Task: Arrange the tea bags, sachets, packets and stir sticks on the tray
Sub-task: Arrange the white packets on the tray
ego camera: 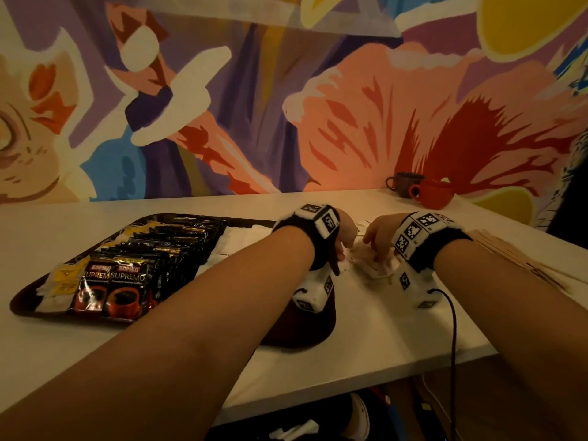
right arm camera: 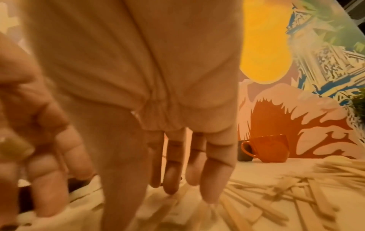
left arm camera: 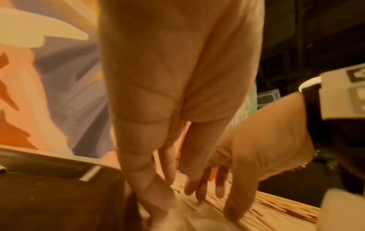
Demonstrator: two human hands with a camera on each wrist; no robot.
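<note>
A dark tray [ego camera: 28,308] on the white table holds rows of black coffee packets [ego camera: 127,281], yellow tea bags [ego camera: 66,275] along its left side and white sachets [ego camera: 241,243] towards its right. Just past the tray's right edge lies a loose pile of white sachets [ego camera: 372,268]. My left hand [ego camera: 348,249] is on the pile's left side, fingers [right arm camera: 45,179] curled and thumb close to them on the paper. My right hand [ego camera: 378,249] rests on the pile with straight fingers [right arm camera: 213,179] pointing down. Wooden stir sticks [ego camera: 515,256] are scattered to the right.
A red cup [ego camera: 434,194] and a dark cup [ego camera: 405,183] stand at the back right against the painted wall. A black cable [ego camera: 453,329] runs from my right wrist over the table's front edge. The stir sticks [right arm camera: 276,195] spread close to my right fingers.
</note>
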